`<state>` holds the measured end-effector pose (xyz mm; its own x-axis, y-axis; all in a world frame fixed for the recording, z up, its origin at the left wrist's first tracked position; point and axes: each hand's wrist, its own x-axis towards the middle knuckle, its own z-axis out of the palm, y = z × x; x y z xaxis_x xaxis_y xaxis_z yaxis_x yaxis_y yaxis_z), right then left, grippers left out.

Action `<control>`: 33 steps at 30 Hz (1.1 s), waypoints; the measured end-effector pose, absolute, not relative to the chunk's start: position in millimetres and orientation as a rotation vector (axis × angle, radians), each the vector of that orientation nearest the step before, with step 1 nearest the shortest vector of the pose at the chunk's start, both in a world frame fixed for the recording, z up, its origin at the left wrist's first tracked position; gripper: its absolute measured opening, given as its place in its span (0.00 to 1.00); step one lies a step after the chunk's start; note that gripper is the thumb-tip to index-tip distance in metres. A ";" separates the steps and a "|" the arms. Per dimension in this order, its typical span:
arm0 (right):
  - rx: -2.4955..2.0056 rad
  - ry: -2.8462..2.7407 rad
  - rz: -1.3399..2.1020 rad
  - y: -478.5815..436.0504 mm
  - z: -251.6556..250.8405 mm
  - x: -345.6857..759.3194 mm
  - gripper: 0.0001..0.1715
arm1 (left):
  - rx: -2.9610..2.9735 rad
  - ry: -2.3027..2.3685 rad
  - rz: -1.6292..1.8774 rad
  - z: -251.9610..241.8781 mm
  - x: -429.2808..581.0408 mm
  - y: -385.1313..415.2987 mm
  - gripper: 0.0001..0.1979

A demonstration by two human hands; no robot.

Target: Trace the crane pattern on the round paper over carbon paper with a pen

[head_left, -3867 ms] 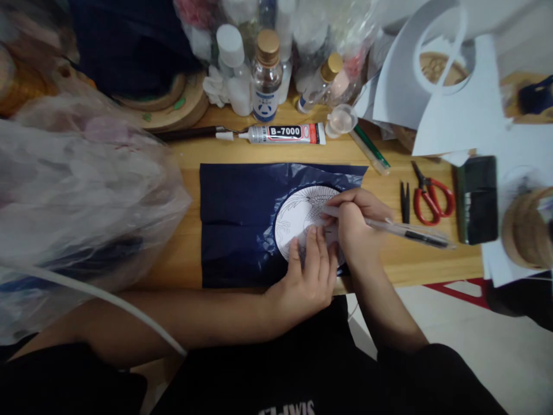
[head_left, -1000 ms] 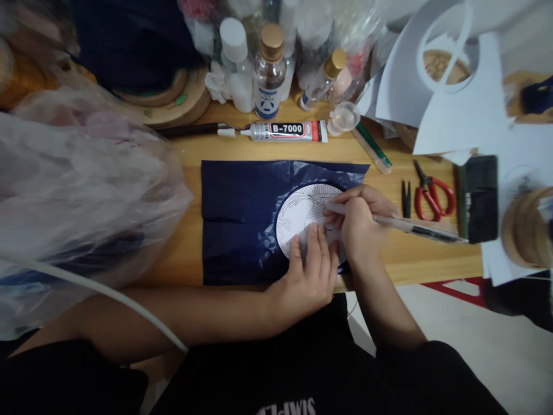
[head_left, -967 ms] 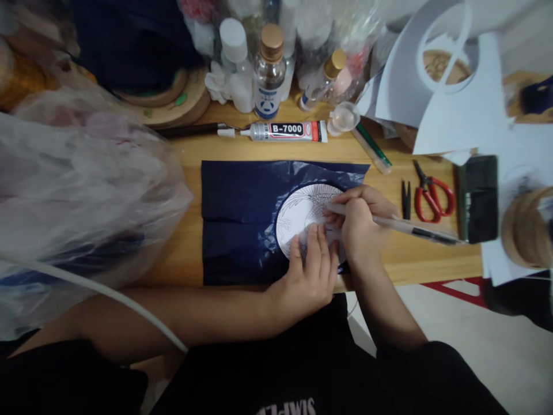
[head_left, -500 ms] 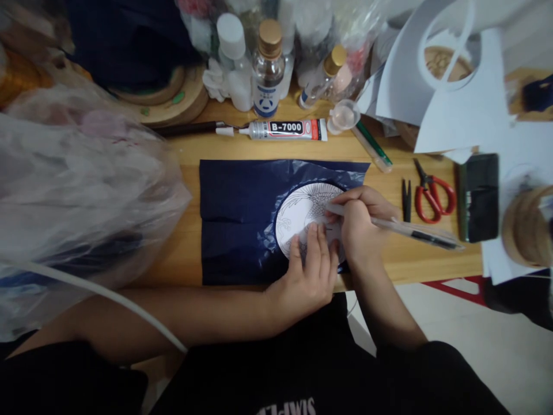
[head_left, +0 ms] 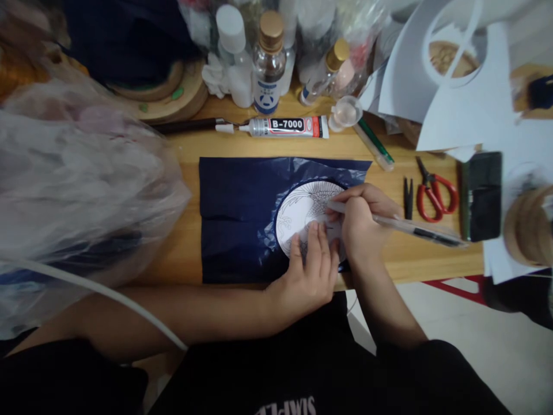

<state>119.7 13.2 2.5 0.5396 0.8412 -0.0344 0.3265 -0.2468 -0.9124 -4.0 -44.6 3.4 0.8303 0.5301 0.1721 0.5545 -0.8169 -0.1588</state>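
Observation:
A round white paper disc with a line drawing [head_left: 298,214] lies on a dark blue carbon sheet [head_left: 237,213] on the wooden table [head_left: 190,155]. My left hand [head_left: 309,274] rests on the disc's lower edge, fingers stretched flat and pressing it down. My right hand [head_left: 360,222] is closed around a clear pen [head_left: 410,229], whose tip touches the drawing near the disc's upper right. The pen's barrel points off to the right. The hands cover the disc's lower right part.
Behind the sheet lie a B-7000 glue tube [head_left: 285,125], several bottles [head_left: 268,57] and a green-capped pen [head_left: 374,147]. To the right are black tweezers [head_left: 408,197], red scissors [head_left: 434,193], a dark phone [head_left: 484,196] and white cut papers [head_left: 453,98]. A big plastic bag [head_left: 73,190] fills the left.
Both hands stay almost in place on the disc; the pen tip shifts only slightly over the drawing. The view drifts a little.

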 end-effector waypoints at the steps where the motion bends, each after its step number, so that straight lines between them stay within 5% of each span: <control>1: -1.818 -0.963 0.672 13.1 2.5 119.7 0.11 | -2.811 -0.842 -0.174 3.4 -4.0 -44.7 0.36; 33: -1.802 -0.893 0.738 14.3 1.9 119.6 0.10 | -2.831 -0.845 -0.200 2.3 -3.6 -44.6 0.37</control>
<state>119.6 14.3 1.9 0.5496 0.8299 -0.0960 0.2505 -0.2733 -0.9288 -3.6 -44.6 2.3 0.8294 0.5291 0.1792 0.5534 -0.8221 -0.1337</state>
